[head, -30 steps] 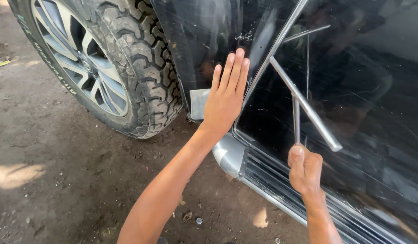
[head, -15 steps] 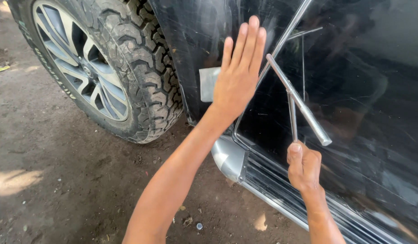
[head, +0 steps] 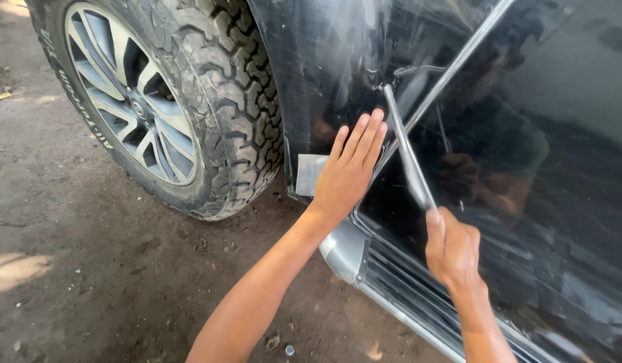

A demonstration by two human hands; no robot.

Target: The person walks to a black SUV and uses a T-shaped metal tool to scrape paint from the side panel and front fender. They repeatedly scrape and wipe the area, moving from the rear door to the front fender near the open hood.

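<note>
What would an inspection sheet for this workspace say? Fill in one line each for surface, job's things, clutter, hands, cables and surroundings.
Surface: glossy black car body panel, streaked and reflective.
Job's things: grey sanding pad under the left hand; thin metal rod, tip against the panel.
Clutter: small debris on the ground.
Hands: left hand flat on the panel; right hand, grip closed on the rod.
Cables: nothing seen.
Surroundings: knobby tyre, dirt ground, side step.

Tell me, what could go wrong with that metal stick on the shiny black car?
The metal rod in the right hand has its tip on the black panel, so it might scratch the paint. The left hand lies flat beside the rod, so a slip could jab its fingers.
</note>
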